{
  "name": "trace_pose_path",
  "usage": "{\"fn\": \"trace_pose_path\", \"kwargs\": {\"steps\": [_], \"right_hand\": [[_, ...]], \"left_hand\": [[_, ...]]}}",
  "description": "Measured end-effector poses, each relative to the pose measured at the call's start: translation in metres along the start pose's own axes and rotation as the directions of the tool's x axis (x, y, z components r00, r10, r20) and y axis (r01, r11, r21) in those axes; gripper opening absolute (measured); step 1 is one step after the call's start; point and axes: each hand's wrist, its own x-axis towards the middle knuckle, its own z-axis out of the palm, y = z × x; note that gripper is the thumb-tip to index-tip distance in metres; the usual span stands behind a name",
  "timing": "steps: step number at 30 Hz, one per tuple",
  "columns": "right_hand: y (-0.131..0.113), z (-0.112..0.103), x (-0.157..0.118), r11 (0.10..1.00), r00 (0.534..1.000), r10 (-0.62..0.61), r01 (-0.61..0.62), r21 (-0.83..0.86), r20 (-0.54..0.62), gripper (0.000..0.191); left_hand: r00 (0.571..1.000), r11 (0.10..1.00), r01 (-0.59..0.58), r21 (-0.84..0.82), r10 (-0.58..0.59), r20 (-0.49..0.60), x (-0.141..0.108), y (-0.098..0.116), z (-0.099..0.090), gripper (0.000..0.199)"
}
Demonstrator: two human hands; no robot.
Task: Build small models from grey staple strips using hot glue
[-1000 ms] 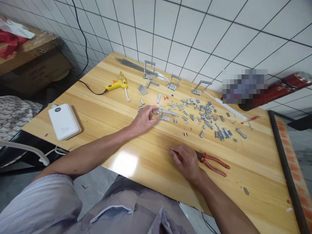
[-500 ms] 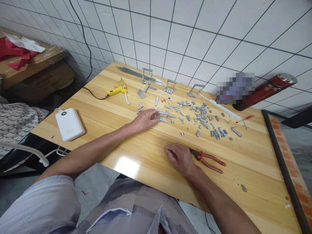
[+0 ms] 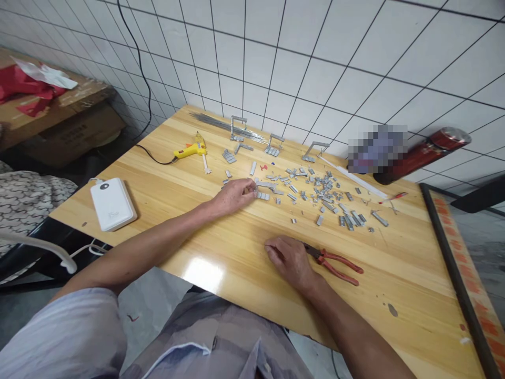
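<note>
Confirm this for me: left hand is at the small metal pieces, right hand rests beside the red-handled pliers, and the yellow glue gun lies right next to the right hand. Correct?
Not quite. The head view shows the glue gun far across the table, beyond the left hand, not next to the right hand. The rest holds: the left hand is at the metal pieces, and the right hand rests beside the pliers.

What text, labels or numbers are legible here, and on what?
None can be read.
White power bank: a small dark mark and a faint grey logo, too small to read.
Cardboard box: faint dark print on its side, too blurred to read.
Yellow glue gun: no legible marking.
Red-handled pliers by the right hand: no legible marking.
The thing beside the red cylinder is pixelated.
</note>
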Motion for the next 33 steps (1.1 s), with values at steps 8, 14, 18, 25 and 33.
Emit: {"fn": "trace_pose_path", "kwargs": {"steps": [8, 14, 18, 25, 33], "right_hand": [[0.001, 0.003, -0.002, 1.0, 1.0, 0.005, -0.005, -0.003, 0.012, 0.014], [0.0, 0.0, -0.001, 1.0, 1.0, 0.01, -0.01, -0.002, 0.002, 0.016], [0.001, -0.003, -0.001, 1.0, 1.0, 0.023, -0.023, 0.01, 0.006, 0.016], [0.002, -0.003, 0.0, 0.999, 1.0, 0.029, -0.029, 0.023, -0.008, 0.015], [0.0, -0.004, 0.001, 1.0, 1.0, 0.022, -0.022, 0.022, 0.003, 0.015]], "left_hand": [[0.99, 0.99, -0.106, 0.089, 0.113, -0.081, 0.059, 0.026, -0.005, 0.009], [0.99, 0.993, -0.008, 0.122, 0.025, -0.136, 0.131, 0.035, 0.026, 0.007], [0.987, 0.992, 0.055, 0.116, -0.036, -0.16, 0.164, 0.029, 0.045, 0.011], [0.976, 0.981, 0.141, 0.134, -0.116, -0.183, 0.195, 0.017, 0.063, 0.013], [0.975, 0.979, 0.154, 0.131, -0.129, -0.18, 0.197, 0.008, 0.073, 0.015]]}}
